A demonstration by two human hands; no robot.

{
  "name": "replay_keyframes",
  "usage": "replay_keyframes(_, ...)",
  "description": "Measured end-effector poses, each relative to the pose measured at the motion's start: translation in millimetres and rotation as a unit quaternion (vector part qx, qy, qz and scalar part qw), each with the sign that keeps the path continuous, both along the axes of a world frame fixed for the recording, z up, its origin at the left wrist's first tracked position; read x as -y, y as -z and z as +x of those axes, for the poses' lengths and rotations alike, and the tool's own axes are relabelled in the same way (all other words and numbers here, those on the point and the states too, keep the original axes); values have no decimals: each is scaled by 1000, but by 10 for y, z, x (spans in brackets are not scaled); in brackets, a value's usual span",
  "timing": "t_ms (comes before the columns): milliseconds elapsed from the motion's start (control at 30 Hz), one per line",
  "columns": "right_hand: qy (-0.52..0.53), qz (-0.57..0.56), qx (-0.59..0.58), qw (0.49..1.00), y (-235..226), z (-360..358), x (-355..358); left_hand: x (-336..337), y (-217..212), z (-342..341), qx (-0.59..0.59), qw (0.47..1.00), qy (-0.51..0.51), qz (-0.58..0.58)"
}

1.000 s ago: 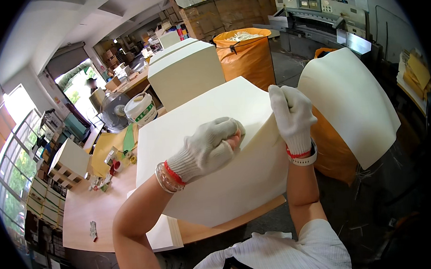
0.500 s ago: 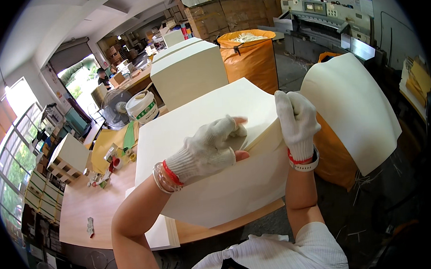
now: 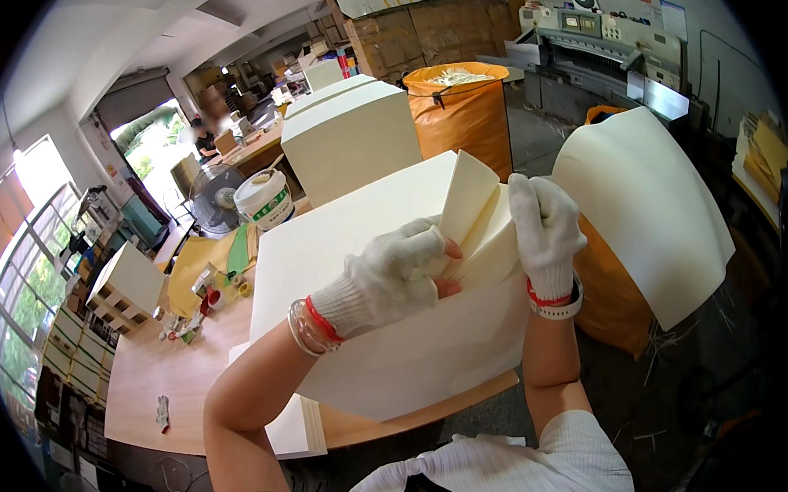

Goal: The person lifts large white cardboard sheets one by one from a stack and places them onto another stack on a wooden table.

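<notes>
Two white-gloved hands, both ours, are at a stack of large white sheets (image 3: 341,235) on a pale brown table (image 3: 180,374). Our right hand (image 3: 547,230) is fisted around the sheets' raised, curving right edge. Our left hand (image 3: 395,277) lies over the stack, bare thumb and fingertip parted beside a lifted paper flap (image 3: 469,185); we cannot tell whether it pinches that flap. Beyond stand a white bucket (image 3: 263,199), a tall paper block (image 3: 354,147) and an orange bag (image 3: 461,124).
</notes>
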State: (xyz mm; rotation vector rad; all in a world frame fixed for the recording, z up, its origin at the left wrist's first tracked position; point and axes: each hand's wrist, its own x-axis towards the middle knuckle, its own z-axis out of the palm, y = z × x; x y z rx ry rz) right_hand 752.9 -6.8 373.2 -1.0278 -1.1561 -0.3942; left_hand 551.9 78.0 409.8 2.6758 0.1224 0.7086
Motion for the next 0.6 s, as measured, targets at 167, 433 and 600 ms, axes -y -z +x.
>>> replay_keyframes(167, 32, 4, 76, 997, 0, 22, 29, 4, 5, 34, 23, 998, 49, -31)
replay_keyframes(433, 19, -8, 34, 999, 16, 17, 22, 45, -76, 34, -41, 998, 24, -43)
replay_keyframes(600, 13, 13, 24, 1000, 24, 15, -1, 28, -12, 36, -6, 1000, 13, -18)
